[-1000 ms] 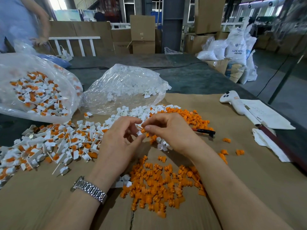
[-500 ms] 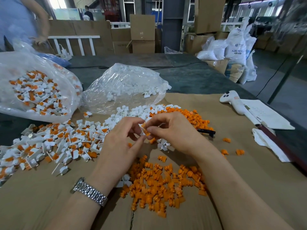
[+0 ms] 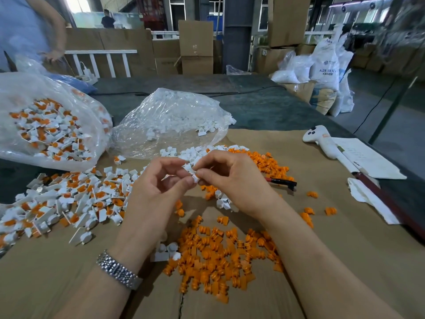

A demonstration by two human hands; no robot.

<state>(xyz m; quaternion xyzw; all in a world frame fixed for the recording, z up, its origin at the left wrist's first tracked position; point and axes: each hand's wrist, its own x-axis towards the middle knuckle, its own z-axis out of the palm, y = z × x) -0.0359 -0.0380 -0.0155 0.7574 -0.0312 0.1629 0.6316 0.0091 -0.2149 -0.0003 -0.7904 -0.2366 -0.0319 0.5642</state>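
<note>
My left hand (image 3: 156,192) and my right hand (image 3: 230,178) meet above the cardboard sheet (image 3: 345,261), and both pinch one small white plastic piece (image 3: 195,177) between their fingertips. Whether an orange part sits inside it is hidden by the fingers. A heap of loose orange plugs (image 3: 216,256) lies just below my wrists. A second orange heap (image 3: 269,164) lies behind my right hand. White pieces (image 3: 190,153) lie past my fingertips. To the left spreads a pile of white pieces fitted with orange plugs (image 3: 69,203).
A clear bag of fitted pieces (image 3: 46,127) sits at the far left, and a clear bag of white pieces (image 3: 174,120) stands behind my hands. A black and red tool (image 3: 282,181), a white controller (image 3: 322,141) and papers (image 3: 368,157) lie to the right. Another person (image 3: 27,31) stands at the back left.
Both hands have risen slightly and the fingers have shifted on the small white piece, which now shows between the fingertips. The piles have not moved.
</note>
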